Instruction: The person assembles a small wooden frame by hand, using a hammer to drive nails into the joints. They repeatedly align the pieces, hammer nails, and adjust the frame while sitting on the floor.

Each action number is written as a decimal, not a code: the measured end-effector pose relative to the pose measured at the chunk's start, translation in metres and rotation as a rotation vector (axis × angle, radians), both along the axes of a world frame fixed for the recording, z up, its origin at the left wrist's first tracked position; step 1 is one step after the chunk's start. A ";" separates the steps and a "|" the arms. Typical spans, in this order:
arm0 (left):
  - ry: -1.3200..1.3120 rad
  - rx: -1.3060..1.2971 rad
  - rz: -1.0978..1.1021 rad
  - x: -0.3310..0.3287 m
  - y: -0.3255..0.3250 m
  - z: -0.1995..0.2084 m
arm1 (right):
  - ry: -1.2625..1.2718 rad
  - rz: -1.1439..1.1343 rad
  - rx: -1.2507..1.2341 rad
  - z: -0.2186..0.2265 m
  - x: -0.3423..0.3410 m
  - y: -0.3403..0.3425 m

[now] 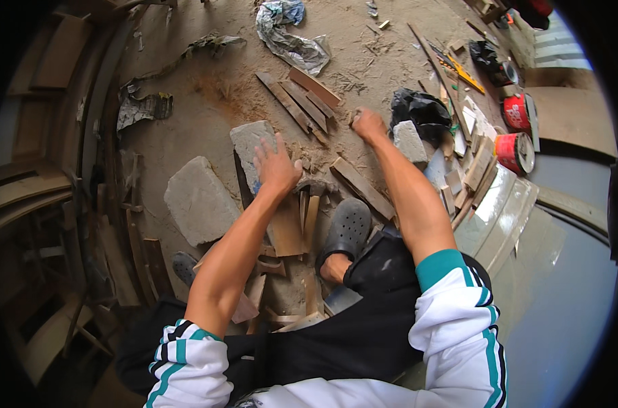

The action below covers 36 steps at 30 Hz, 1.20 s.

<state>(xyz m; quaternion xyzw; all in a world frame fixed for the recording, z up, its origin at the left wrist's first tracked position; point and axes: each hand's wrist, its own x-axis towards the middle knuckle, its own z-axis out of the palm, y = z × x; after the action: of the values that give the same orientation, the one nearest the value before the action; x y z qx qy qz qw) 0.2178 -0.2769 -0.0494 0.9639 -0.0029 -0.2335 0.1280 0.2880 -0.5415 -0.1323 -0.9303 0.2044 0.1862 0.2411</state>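
My left hand (276, 165) reaches forward with its fingers spread, over the near edge of a grey concrete block (249, 130). Whether it touches the block I cannot tell. Just below that hand lies a hammer (312, 212) with a wooden handle, beside a brown board (286, 228). My right hand (369, 125) is stretched out lower right of several wooden strips (297, 100), its fingers curled closed near the dusty floor. Something small may be in its grip, but I cannot make it out. A wooden batten (363, 188) lies between my forearms.
A larger stone slab (201, 201) lies at left. Right of my right hand are a black plastic bag (421, 114), a pale block (409, 143), scrap wood (480, 164), red cans (515, 152) and a yellow handsaw (464, 72). My clogged foot (348, 228) rests between my arms.
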 end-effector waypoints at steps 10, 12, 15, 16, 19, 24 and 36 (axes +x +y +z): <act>-0.052 -0.015 0.017 -0.002 0.000 -0.016 | -0.123 0.043 -0.087 -0.028 0.064 -0.046; -0.051 0.030 0.009 -0.002 -0.005 -0.013 | -0.118 0.194 -0.171 -0.027 0.060 -0.044; -0.164 0.113 -0.035 -0.002 -0.005 -0.023 | -0.226 0.240 -0.184 -0.034 0.053 -0.044; -0.159 0.100 -0.036 -0.002 -0.004 -0.024 | -0.271 0.179 -0.160 -0.040 0.052 -0.043; -0.163 0.073 -0.037 -0.003 -0.001 -0.026 | -0.377 0.051 -0.106 -0.048 0.059 -0.048; -0.091 0.040 -0.029 -0.004 -0.002 -0.019 | -0.446 0.102 -0.076 -0.046 0.067 -0.048; -0.160 0.095 -0.053 -0.004 -0.002 -0.027 | -0.276 0.406 -0.168 -0.031 0.083 -0.058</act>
<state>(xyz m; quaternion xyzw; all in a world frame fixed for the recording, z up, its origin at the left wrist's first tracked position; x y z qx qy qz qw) 0.2133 -0.2791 -0.0768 0.9840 -0.0273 -0.1591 0.0754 0.3709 -0.5996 -0.1629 -0.9856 -0.0066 0.0845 0.1461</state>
